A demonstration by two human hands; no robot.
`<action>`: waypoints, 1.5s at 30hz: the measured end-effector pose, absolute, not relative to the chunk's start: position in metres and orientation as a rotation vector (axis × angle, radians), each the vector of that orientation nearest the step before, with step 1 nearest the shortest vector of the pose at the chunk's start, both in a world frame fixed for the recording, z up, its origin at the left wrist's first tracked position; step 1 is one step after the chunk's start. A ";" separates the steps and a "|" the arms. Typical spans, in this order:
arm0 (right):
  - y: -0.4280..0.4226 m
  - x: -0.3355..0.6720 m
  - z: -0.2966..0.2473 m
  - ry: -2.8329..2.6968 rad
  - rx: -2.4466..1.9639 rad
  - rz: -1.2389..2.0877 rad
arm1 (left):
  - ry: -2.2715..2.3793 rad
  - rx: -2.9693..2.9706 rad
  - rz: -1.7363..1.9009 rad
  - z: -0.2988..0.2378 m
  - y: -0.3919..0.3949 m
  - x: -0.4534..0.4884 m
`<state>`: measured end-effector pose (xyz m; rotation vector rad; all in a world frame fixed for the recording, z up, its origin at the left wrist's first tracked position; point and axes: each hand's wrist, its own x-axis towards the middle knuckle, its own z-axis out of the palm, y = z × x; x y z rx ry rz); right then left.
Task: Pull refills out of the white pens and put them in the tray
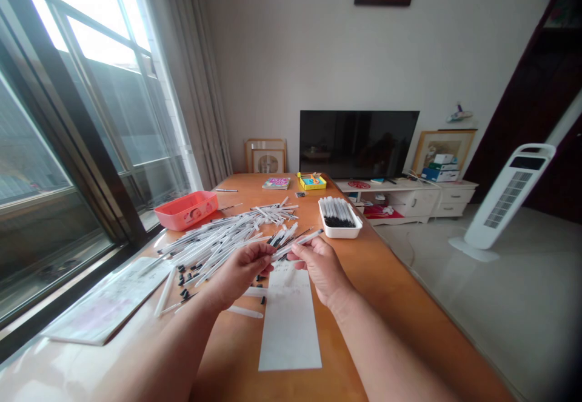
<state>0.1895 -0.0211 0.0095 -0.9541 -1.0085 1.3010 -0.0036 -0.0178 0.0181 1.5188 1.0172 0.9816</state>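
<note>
Both hands meet over the table around a slim white translucent pen point(297, 243), which slants up to the right and has a dark end. My left hand point(243, 271) pinches its lower left end with thumb and fingertips. Further along, my right hand point(324, 268) grips the pen between thumb and fingers. Beneath them lies a white paper sheet point(290, 335). A heap of white pen barrels point(231, 229) spreads to the left, with small black pieces point(184, 278) scattered before it. Dark-ended pens fill a white tray point(344, 233) beyond my right hand.
On the wooden table point(364, 305) stand a red basket point(186, 213) at the left and a yellow box point(313, 185) at the far end, beside a booklet point(276, 182). A larger printed booklet point(109, 299) lies near the window. A white tower fan point(504, 196) is on the right.
</note>
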 end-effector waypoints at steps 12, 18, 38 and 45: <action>-0.021 0.188 0.008 -1.053 -0.943 1.274 | 1.083 1.618 0.898 0.015 -0.019 -0.003; -0.022 0.187 0.009 -1.050 -0.898 1.281 | 1.080 1.708 0.902 0.020 -0.023 -0.003; -0.024 0.188 0.012 -1.061 -0.866 1.328 | 1.143 1.836 0.912 0.020 -0.024 -0.002; -0.023 0.189 0.011 -1.042 -0.855 1.358 | 1.131 1.817 0.911 0.021 -0.026 -0.002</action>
